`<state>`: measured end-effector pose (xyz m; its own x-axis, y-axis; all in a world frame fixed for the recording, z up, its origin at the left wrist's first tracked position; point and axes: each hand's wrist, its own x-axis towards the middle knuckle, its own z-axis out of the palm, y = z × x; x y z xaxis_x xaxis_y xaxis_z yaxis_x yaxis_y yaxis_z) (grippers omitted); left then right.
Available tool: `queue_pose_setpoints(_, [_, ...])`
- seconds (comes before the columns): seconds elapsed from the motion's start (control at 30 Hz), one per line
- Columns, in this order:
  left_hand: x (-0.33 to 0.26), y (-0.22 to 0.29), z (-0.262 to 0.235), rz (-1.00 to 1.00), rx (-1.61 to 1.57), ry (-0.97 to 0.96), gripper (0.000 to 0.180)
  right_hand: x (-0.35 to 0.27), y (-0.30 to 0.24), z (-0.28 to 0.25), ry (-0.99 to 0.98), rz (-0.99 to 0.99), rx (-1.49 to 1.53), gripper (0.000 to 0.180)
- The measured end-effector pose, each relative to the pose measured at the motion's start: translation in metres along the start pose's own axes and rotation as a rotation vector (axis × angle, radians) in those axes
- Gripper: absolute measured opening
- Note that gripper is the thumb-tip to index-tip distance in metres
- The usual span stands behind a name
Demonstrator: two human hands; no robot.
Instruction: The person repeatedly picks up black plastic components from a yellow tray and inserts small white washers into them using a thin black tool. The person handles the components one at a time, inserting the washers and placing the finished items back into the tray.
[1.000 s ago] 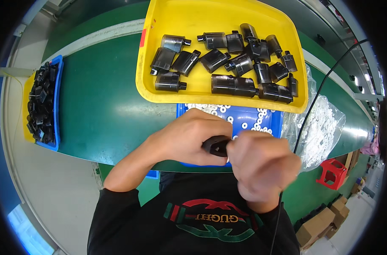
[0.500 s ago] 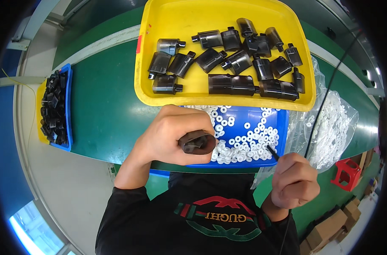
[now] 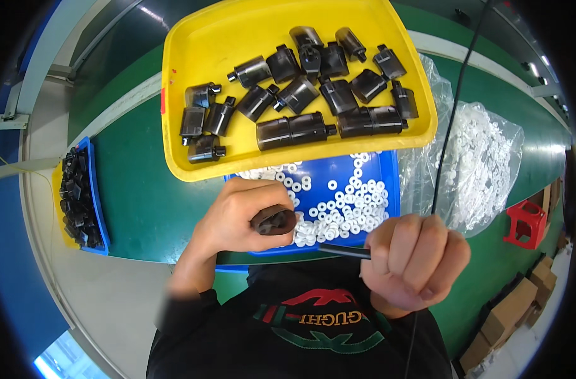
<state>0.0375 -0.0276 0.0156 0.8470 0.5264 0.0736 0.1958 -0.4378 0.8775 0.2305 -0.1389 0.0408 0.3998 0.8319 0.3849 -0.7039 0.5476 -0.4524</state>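
My left hand (image 3: 240, 218) is closed around a smoky, see-through plastic shell (image 3: 274, 221), its open end facing up at me. My right hand (image 3: 417, 262) grips a slim black stick-shaped tool (image 3: 345, 251), whose tip points left toward the shell without touching it. Whether the tool is a tweezer or a plain rod cannot be made out. Just beyond my hands lies a blue tray (image 3: 316, 169) holding many small white rings (image 3: 357, 205). Across the tray's far part rests a yellow tray (image 3: 206, 44) with several dark translucent plastic shells like the held one (image 3: 297, 95).
At the right, a clear plastic bag (image 3: 480, 167) holds a heap of white rings. Far left on the green table (image 3: 128, 164) stands a bin of black parts (image 3: 79, 199). A dark cable (image 3: 449, 136) hangs down at right. Near the floor are a red stool (image 3: 525, 224) and cardboard boxes (image 3: 509, 309).
My right hand has come up and closer, and its tool has swung from pointing at the rings to pointing left toward the shell. The view has shifted; my left hand keeps its grip.
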Motion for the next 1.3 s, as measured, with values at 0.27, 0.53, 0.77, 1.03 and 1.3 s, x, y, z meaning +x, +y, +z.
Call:
queue_pose_setpoints(0.27, [0.002, -0.003, 0.009, 0.015, -0.104, -0.051, 0.029, 0.015, 0.020, 0.002, -0.256, 0.133, -0.370, 0.020])
queue_pose_setpoints(0.53, [-0.004, -0.011, 0.015, 0.094, -0.198, 0.001, 0.033, 0.016, 0.044, 0.010, -0.297, 0.144, -0.375, 0.022])
queue_pose_setpoints(0.77, [-0.007, -0.008, 0.013, 0.122, -0.226, 0.018, 0.036, 0.017, 0.045, 0.012, -0.352, 0.185, -0.368, 0.024])
queue_pose_setpoints(1.03, [-0.009, -0.003, 0.006, 0.031, -0.053, -0.116, 0.038, 0.008, 0.062, 0.012, -0.411, 0.015, -0.361, 0.021])
queue_pose_setpoints(1.3, [-0.004, -0.005, -0.004, 0.093, -0.070, -0.069, 0.029, 0.012, 0.033, 0.010, -0.391, 0.044, -0.425, 0.022])
